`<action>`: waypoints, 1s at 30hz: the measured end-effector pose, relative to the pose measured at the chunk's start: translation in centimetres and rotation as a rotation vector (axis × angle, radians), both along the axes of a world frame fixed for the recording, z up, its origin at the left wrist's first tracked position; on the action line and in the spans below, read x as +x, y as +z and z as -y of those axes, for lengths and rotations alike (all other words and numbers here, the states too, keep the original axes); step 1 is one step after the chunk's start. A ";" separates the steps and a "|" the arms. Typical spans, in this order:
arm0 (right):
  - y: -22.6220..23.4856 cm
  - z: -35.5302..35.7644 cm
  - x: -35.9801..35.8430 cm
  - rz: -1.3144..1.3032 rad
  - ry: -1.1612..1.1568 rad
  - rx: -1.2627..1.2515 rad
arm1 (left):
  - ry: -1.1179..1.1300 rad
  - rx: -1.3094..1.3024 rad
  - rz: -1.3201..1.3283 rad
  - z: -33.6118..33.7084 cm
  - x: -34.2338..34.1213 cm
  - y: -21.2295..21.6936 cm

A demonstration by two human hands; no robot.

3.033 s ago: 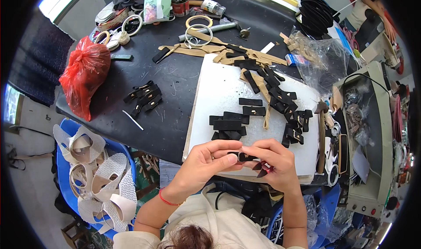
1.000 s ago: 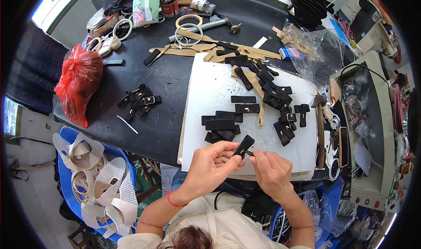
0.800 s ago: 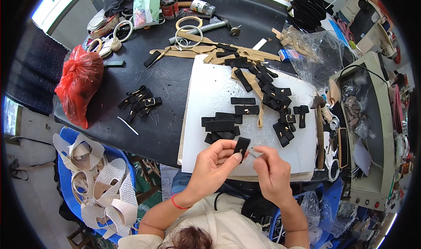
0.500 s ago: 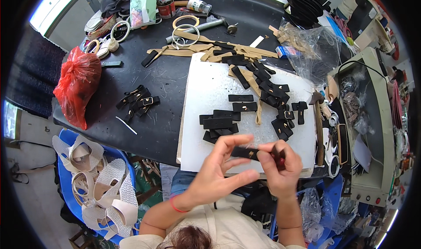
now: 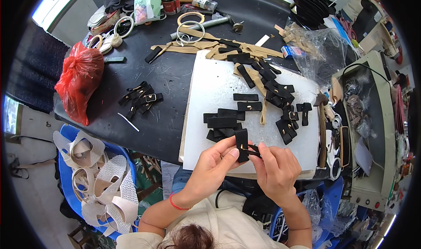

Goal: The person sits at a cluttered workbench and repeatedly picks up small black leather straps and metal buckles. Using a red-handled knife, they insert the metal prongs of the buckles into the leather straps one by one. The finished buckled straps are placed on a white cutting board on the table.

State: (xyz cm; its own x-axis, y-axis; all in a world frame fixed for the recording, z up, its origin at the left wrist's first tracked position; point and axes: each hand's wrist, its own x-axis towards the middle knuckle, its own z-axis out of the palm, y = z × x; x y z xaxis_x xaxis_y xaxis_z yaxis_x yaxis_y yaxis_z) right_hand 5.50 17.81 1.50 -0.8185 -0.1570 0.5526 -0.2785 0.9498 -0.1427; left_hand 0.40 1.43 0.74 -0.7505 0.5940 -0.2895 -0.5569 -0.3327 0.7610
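Between thumb and fingers my left hand (image 5: 215, 166) grips a black strap piece (image 5: 241, 138), which stands upright with a small gold-coloured metal bit near its lower end. My right hand (image 5: 277, 169) pinches a narrow black strip (image 5: 253, 150) that meets the strap piece; whether the two are joined cannot be made out. Both hands are over the near edge of a white board (image 5: 193, 150). Just beyond them lies a stack of black strap pieces (image 5: 222, 122). Farther right on the board is a pile of black straps (image 5: 277, 91), some with gold-coloured bits.
To the left on the black table lies a bunch of black buckle straps (image 5: 142, 99), with a red plastic bag (image 5: 81, 82) beyond. A blue bin (image 5: 66, 170) holds white shoe uppers. Beige strips (image 5: 184, 49) and rings lie at the back. A hammer (image 5: 322, 130) rests at the board's right edge.
The strap piece has gone from lying sideways in my right hand to upright in my left hand. My left fingers have closed on it. A red item earlier in my right hand no longer shows.
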 end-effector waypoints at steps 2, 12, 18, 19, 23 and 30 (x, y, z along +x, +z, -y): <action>0.0 -0.2 0.0 -0.005 0.012 0.010 | -0.023 -0.037 -0.017 0.1 -0.2 0.3; 0.5 -0.7 -0.2 -0.007 0.070 0.064 | -0.045 -0.193 -0.156 0.3 0.0 -0.5; -0.4 -1.1 0.0 -0.019 0.122 0.159 | -0.108 -0.460 -0.477 0.7 -0.3 -0.4; -0.4 -1.0 0.0 -0.033 0.120 0.184 | -0.108 -0.480 -0.481 0.7 -0.3 -0.1; -0.5 -0.5 0.1 -0.053 0.091 0.194 | -0.110 -0.492 -0.479 0.6 -0.5 -0.2; -1.8 0.2 1.4 0.230 0.058 -0.030 | -0.075 -0.364 -0.332 0.7 0.1 -0.9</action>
